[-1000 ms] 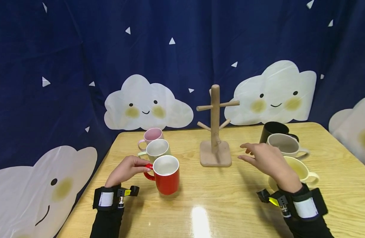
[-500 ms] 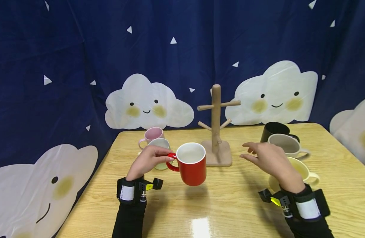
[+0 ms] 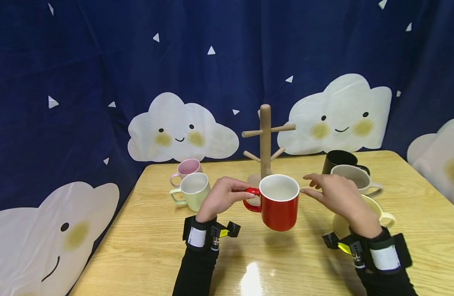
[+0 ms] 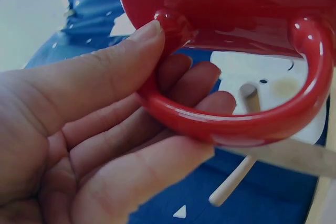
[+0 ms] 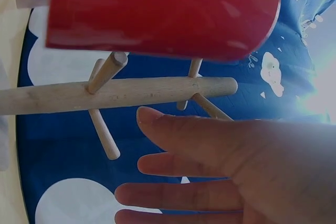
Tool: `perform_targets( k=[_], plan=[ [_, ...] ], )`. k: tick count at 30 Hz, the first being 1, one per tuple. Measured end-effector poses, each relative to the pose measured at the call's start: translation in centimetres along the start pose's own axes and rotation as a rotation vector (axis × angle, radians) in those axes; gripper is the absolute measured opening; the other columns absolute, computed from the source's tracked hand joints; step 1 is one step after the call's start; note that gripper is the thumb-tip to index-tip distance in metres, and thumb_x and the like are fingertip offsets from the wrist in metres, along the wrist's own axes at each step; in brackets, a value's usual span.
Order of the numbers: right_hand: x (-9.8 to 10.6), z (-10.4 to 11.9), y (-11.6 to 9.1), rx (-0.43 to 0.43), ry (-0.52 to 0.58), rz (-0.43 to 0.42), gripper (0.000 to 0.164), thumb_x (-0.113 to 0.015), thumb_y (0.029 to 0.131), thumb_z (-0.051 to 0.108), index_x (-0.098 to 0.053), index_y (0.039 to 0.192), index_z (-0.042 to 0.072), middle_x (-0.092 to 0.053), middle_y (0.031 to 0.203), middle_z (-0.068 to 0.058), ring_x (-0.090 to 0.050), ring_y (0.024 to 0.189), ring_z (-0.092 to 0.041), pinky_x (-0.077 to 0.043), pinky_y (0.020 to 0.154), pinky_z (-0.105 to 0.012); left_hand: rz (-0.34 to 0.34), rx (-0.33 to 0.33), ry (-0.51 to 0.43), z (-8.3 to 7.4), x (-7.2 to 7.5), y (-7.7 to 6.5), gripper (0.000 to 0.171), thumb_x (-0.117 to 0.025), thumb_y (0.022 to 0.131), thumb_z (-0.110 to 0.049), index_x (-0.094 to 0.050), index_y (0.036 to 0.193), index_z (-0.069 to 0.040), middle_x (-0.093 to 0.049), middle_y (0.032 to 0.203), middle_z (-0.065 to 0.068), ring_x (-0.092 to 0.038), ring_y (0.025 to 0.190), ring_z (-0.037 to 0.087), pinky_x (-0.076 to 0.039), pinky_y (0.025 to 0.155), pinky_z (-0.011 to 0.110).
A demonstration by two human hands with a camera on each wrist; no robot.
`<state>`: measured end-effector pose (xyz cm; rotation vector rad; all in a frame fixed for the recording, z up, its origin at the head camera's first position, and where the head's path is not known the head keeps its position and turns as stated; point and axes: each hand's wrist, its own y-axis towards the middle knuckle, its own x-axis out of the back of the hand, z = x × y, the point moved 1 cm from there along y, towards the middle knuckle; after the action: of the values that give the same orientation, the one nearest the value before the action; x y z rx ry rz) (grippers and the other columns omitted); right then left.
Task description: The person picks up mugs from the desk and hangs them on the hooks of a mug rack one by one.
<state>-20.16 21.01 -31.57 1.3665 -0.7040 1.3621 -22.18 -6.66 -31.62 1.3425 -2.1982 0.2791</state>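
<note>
My left hand pinches the handle of a red mug with a white inside. In the left wrist view the thumb presses the upper end of the red handle and fingers pass through its loop. The mug hangs upright above the table, with its shadow below. My right hand is just right of the mug, fingers extended toward it with nothing between them. The right wrist view shows the thumb apart from the mug's red side. Behind the mug stands a wooden mug tree, its base mostly hidden.
At the left of the table are a pink mug and a pale green mug. At the right, partly behind my right hand, are a black mug, a grey mug and a yellow mug.
My left hand has lifted the red mug off the table and carried it right, in front of the mug tree and close to my right hand. The right hand has barely moved.
</note>
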Motion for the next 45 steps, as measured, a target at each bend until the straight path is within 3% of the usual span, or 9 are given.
perform_targets(
  k=[10, 18, 21, 23, 27, 29, 36, 39, 45],
  plan=[
    [0.2, -0.1, 0.1, -0.012, -0.005, -0.007, 0.04, -0.066, 0.082, 0.034, -0.064, 0.11, 0.006, -0.07, 0.086, -0.01, -0.065, 0.072, -0.023, -0.044, 0.049, -0.029, 0.046, -0.013, -0.006, -0.1, -0.9, 0.2, 0.017, -0.067, 0.083, -0.016, -0.073, 0.097, -0.01, -0.072, 0.088, 0.006, -0.058, 0.076, 0.014, -0.049, 0.068, 0.027],
    [0.1, -0.2, 0.0, -0.084, 0.051, -0.019, 0.042, -0.061, 0.086, 0.037, -0.064, 0.111, 0.003, -0.07, 0.088, -0.015, -0.064, 0.072, -0.025, -0.045, 0.05, -0.029, 0.14, 0.055, -0.135, 0.2, -0.7, 0.0, 0.021, -0.064, 0.085, -0.016, -0.071, 0.102, -0.006, -0.071, 0.089, 0.014, -0.063, 0.074, 0.014, -0.055, 0.071, 0.027],
    [0.3, -0.1, 0.1, -0.164, 0.216, -0.032, 0.052, -0.05, 0.092, 0.044, -0.059, 0.119, 0.001, -0.066, 0.103, -0.022, -0.063, 0.085, -0.033, -0.05, 0.063, -0.04, 0.17, 0.074, -0.18, 0.4, -0.6, -0.1, 0.022, -0.062, 0.087, -0.013, -0.07, 0.105, -0.003, -0.07, 0.092, 0.016, -0.065, 0.076, 0.015, -0.056, 0.073, 0.029],
    [0.5, 0.1, 0.0, -0.179, 0.447, -0.018, 0.058, -0.042, 0.095, 0.045, -0.047, 0.13, -0.001, -0.056, 0.122, -0.025, -0.057, 0.103, -0.038, -0.051, 0.078, -0.049, 0.179, 0.073, -0.192, 0.4, -0.4, -0.1, 0.023, -0.061, 0.087, -0.012, -0.069, 0.107, -0.003, -0.07, 0.094, 0.017, -0.066, 0.077, 0.016, -0.056, 0.073, 0.03],
    [0.8, 1.3, -0.5, -0.09, 0.965, 0.096, 0.063, -0.03, 0.099, 0.039, -0.013, 0.145, -0.001, -0.025, 0.145, -0.029, -0.033, 0.127, -0.046, -0.043, 0.092, -0.055, 0.181, 0.064, -0.205, 0.3, -0.1, -0.3, 0.023, -0.059, 0.088, -0.011, -0.068, 0.109, -0.002, -0.07, 0.095, 0.018, -0.067, 0.08, 0.017, -0.056, 0.074, 0.03],
    [0.6, 2.4, -0.7, -0.069, 1.106, 0.173, 0.066, -0.033, 0.099, 0.034, -0.003, 0.146, 0.0, -0.016, 0.148, -0.029, -0.024, 0.131, -0.05, -0.04, 0.094, -0.057, 0.18, 0.057, -0.206, 0.2, 0.0, -0.3, 0.023, -0.059, 0.089, -0.011, -0.067, 0.109, -0.002, -0.069, 0.096, 0.019, -0.067, 0.08, 0.018, -0.056, 0.074, 0.031],
    [-1.0, 6.5, -0.3, -0.293, 1.12, 0.219, 0.095, -0.065, 0.08, 0.023, 0.001, 0.147, 0.008, -0.028, 0.14, -0.023, -0.036, 0.123, -0.041, -0.051, 0.085, -0.045, 0.165, 0.05, -0.2, 0.2, 0.3, -0.3, 0.024, -0.058, 0.09, -0.011, -0.067, 0.11, -0.002, -0.069, 0.097, 0.018, -0.067, 0.082, 0.018, -0.056, 0.074, 0.031],
    [-1.6, 7.2, -0.3, -0.339, 1.148, 0.181, 0.088, -0.07, 0.078, 0.023, -0.014, 0.144, 0.007, -0.038, 0.134, -0.019, -0.044, 0.116, -0.034, -0.052, 0.082, -0.04, 0.154, 0.057, -0.192, 0.3, 0.4, -0.4, 0.024, -0.058, 0.089, -0.011, -0.067, 0.11, -0.003, -0.07, 0.098, 0.015, -0.067, 0.085, 0.02, -0.055, 0.075, 0.031],
    [-2.5, 7.7, -0.3, -0.328, 1.165, 0.092, 0.071, -0.073, 0.075, 0.021, -0.033, 0.133, 0.007, -0.047, 0.126, -0.015, -0.049, 0.109, -0.028, -0.052, 0.078, -0.035, 0.12, 0.074, -0.184, 0.3, 0.4, -0.3, 0.024, -0.06, 0.088, -0.013, -0.067, 0.109, -0.005, -0.07, 0.098, 0.014, -0.067, 0.087, 0.023, -0.055, 0.076, 0.03]
  ],
)
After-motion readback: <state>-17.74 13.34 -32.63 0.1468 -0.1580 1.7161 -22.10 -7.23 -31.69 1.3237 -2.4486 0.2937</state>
